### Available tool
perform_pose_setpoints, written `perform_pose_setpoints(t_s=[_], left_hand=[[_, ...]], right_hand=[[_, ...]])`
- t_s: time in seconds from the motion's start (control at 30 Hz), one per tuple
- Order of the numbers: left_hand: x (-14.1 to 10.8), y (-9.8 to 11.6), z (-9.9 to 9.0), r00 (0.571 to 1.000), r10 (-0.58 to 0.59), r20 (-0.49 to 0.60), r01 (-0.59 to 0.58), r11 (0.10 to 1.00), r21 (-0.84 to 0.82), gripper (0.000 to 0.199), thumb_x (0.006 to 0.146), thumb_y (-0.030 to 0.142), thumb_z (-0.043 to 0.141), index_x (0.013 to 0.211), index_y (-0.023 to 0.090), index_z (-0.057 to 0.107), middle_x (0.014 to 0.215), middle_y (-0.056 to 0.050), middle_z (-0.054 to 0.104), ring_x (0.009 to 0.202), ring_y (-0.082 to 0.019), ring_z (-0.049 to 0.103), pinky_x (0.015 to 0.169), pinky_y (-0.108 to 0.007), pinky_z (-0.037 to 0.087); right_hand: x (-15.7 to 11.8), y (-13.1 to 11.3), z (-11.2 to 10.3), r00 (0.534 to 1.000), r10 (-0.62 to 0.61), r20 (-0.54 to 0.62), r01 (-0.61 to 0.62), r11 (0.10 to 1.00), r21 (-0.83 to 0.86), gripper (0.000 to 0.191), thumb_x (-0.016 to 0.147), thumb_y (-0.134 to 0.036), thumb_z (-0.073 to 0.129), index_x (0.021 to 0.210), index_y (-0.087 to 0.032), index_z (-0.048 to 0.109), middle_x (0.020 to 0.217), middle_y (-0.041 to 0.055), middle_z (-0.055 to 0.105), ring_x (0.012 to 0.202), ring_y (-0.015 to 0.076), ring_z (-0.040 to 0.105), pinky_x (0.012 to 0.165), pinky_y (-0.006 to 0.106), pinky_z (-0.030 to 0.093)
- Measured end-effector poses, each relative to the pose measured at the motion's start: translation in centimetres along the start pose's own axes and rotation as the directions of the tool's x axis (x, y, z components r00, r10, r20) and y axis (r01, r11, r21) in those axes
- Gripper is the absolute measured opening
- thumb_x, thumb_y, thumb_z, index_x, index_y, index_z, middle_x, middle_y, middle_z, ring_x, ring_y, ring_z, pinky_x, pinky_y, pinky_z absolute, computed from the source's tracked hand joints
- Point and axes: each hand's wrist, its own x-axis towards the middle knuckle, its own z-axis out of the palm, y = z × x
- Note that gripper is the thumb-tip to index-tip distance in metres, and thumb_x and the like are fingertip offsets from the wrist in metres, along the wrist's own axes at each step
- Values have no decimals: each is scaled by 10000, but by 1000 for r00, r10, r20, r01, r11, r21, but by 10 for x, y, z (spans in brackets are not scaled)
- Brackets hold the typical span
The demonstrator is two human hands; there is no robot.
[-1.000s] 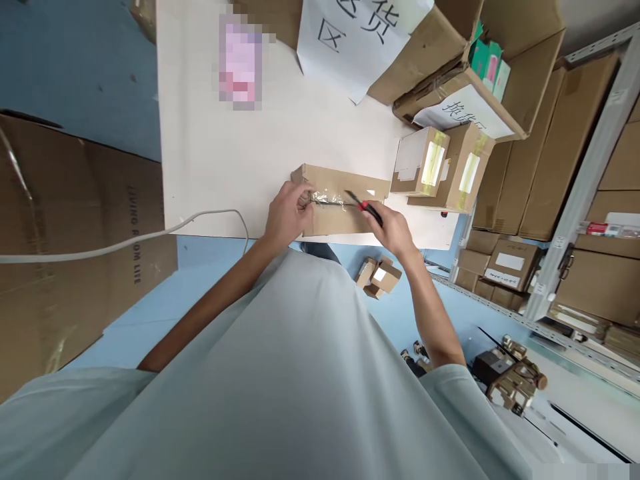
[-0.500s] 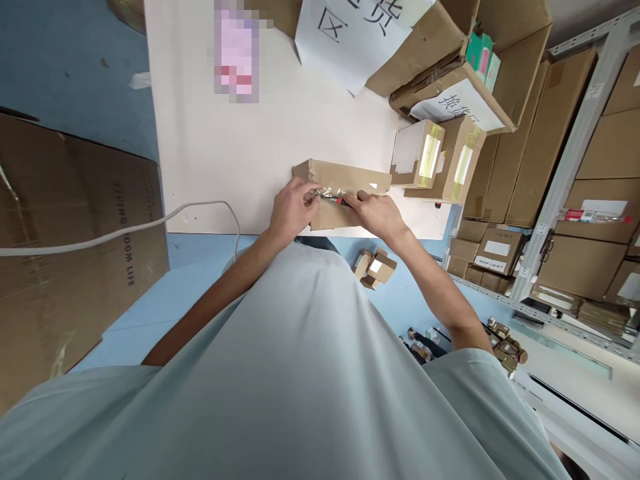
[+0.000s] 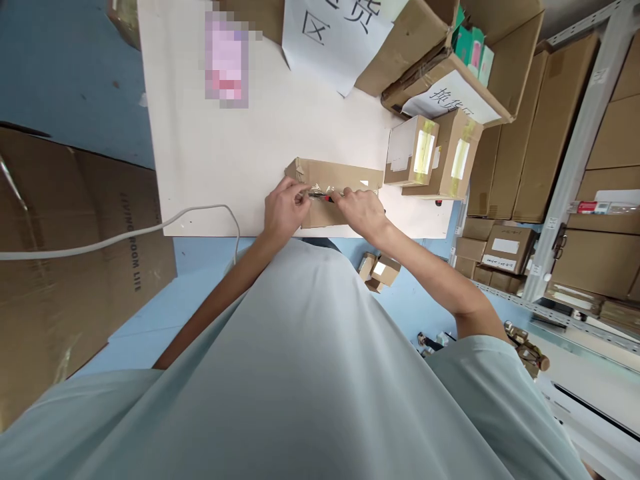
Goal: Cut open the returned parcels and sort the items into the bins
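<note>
A long brown cardboard box (image 3: pixel 345 175) lies at the table's near edge, with clear tape (image 3: pixel 320 189) crinkled along its top. My right hand (image 3: pixel 363 210) is closed around a red and black utility knife (image 3: pixel 327 198), whose blade end points left along the taped seam. At the box's left end, my left hand (image 3: pixel 286 208) has thumb and fingers pinched together at the loose tape near the blade. Its fingertips partly hide what they grip.
Two small boxes (image 3: pixel 410 150) stand to the right on the white table (image 3: pixel 200 160). Behind them are larger open cartons (image 3: pixel 420 40) with paper signs. A white cable (image 3: pixel 195 209) crosses the left edge. Shelves (image 3: pixel 545 220) with boxes rise at the right.
The view has shifted slightly, so the table and box appear further left. Both hands and the utility knife keep nearly the same place on the box.
</note>
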Motion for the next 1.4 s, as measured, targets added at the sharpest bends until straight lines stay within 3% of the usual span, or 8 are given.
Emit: perform_pose_setpoints(t_s=[0.2, 0.43, 0.57, 0.73, 0.87, 1.03, 1.23, 1.4], left_hand=[[-6, 1, 4, 997, -53, -48, 54, 999, 2, 300, 959, 223, 658, 1163, 246, 877, 1171, -57, 777, 905, -200, 762, 930, -343, 653], [-11, 17, 16, 982, -105, -159, 120, 989, 88, 302, 942, 226, 648, 1147, 260, 867, 1102, -48, 771, 878, -199, 741, 898, -344, 683], [-15, 23, 21, 973, -122, -194, 154, 975, 158, 290, 945, 239, 642, 1155, 253, 843, 1122, -55, 760, 893, -210, 738, 925, -380, 683], [-17, 47, 32, 970, -13, -242, 90, 946, 310, 219, 975, 247, 714, 1177, 255, 799, 1321, -133, 709, 1336, -370, 671, 1202, -606, 564], [0, 81, 67, 994, 108, 21, -109, 944, 311, 324, 1032, 369, 756, 1341, 273, 746, 1593, -110, 638, 1600, -414, 507, 1347, -665, 414], [36, 98, 109, 928, 150, 340, -243, 938, 248, 586, 984, 608, 836, 1456, 285, 708, 1743, -131, 560, 1739, -454, 360, 1419, -710, 277], [52, 97, 104, 868, 156, 472, -336, 884, 326, 573, 1084, 644, 692, 1522, 275, 679, 1765, -160, 543, 1712, -443, 425, 1429, -723, 246], [50, 105, 102, 834, 134, 535, -414, 793, 447, 568, 1135, 517, 615, 1647, 275, 577, 1808, -205, 482, 1729, -450, 399, 1424, -740, 264]], right_hand=[[-15, 43, 20, 996, 82, 26, -83, 995, 46, 479, 1106, -37, 370, 1369, -86, 768, 1246, 296, 820, 1169, 381, 801, 890, 419, 532], [-45, 132, 77, 991, 131, -3, -130, 988, 80, 497, 1198, -217, 322, 1410, -146, 765, 1191, 271, 826, 1100, 376, 802, 837, 410, 481], [-46, 159, 102, 998, 63, -11, -61, 990, 124, 488, 1218, -242, 312, 1490, -160, 708, 1235, 261, 808, 1105, 368, 805, 855, 408, 466], [-30, 172, 122, 999, -16, -44, 24, 982, 187, 470, 1199, -180, 335, 1511, -197, 686, 1289, 232, 798, 1114, 344, 803, 851, 394, 472], [-25, 179, 133, 994, -63, -88, 82, 967, 239, 464, 1212, -223, 335, 1531, -222, 673, 1291, 211, 795, 1110, 338, 797, 838, 385, 472], [-53, 178, 140, 995, 3, -101, 34, 931, 362, 484, 1231, -301, 297, 1568, -221, 635, 1286, 223, 792, 1084, 348, 794, 837, 390, 478], [-79, 160, 158, 992, 118, -43, -55, 715, 697, 616, 1206, -293, 337, 1811, -175, 360, 1306, 175, 839, 1079, 343, 797, 879, 381, 540], [-74, 132, 158, 985, 172, -11, -85, 542, 836, 667, 1189, -286, 328, 1840, -137, 328, 1275, 148, 870, 1120, 326, 812, 992, 384, 570]])
